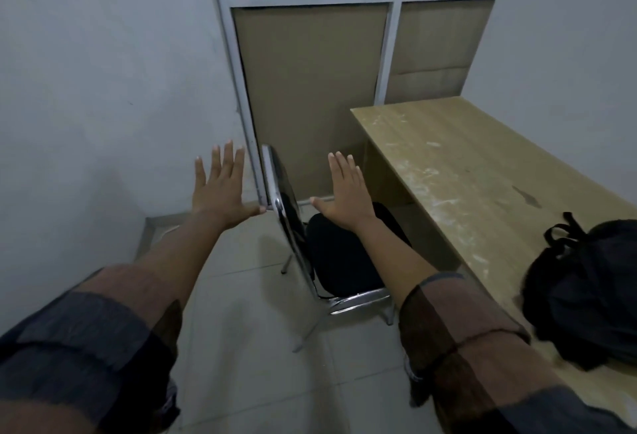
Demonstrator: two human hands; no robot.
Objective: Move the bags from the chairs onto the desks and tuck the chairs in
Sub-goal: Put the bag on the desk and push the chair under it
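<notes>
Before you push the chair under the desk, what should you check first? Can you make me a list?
1. Bag off the chair: ok, the black bag lies on the desk.
2. Seat bare: ok.
3. Left hand free: ok, open beside the backrest.
4. Right hand free: ok, open above the seat.
5. Chair gripped: not ok.
6. Room under the desk: cannot tell.

Black bag (586, 292), soft and slumped, strap loop up, lies on the light wood bench (458, 171) at its near right end. Bench top is scuffed with pale smears. Black chair (331, 254) with chrome frame stands on the floor beside the bench's left edge, seat facing the bench and bare, partly under the bench edge, backrest upright on the left.
</notes>
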